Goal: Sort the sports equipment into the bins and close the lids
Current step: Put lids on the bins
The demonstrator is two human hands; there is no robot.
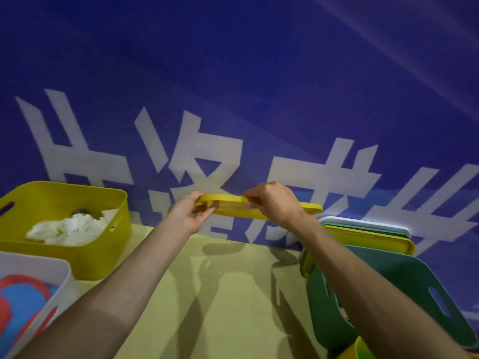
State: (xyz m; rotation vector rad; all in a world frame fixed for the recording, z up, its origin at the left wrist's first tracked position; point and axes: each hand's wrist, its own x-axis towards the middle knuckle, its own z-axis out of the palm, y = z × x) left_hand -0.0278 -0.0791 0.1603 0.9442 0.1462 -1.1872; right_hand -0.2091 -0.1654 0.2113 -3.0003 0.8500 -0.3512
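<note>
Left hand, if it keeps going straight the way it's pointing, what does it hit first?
The left hand already holds the yellow lid at one end. Beyond that, along the forearm's line, the blue banner looks next, though depth is unclear.

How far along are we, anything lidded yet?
Done: white shuttlecocks lie in the yellow bin, and red and blue items in the white bin. In hand: the left hand and right hand hold a yellow lid in the air. Left: neither bin has a lid on; more lids are stacked by the green bin.
</note>
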